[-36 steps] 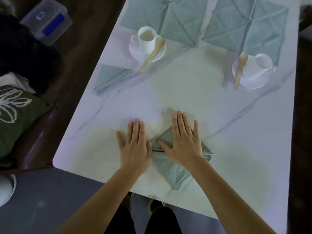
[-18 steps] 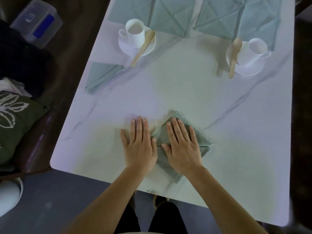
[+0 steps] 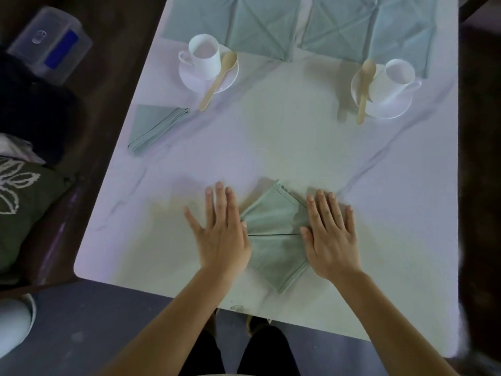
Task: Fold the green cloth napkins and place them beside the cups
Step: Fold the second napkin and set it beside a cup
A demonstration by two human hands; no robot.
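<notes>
A folded green napkin (image 3: 273,234) lies near the front edge of the white marble table (image 3: 298,147). My left hand (image 3: 221,232) presses flat on its left edge, fingers straight. On the napkin's right side my right hand (image 3: 332,234) lies flat with fingers spread. Another folded green napkin (image 3: 154,128) sits to the front left of the left white cup (image 3: 206,57). The right white cup (image 3: 393,80) stands on its saucer at the back right. Two unfolded green napkins (image 3: 244,25) (image 3: 374,31) lie spread at the far edge.
A wooden spoon (image 3: 219,78) leans on the left saucer, another wooden spoon (image 3: 364,88) on the right one. A clear plastic box (image 3: 51,42) sits on the dark floor to the left, beside a green leaf-print cushion (image 3: 19,202).
My hands have slid apart across the napkin, the right one moving to its right side, so the middle with its fold line now shows.
</notes>
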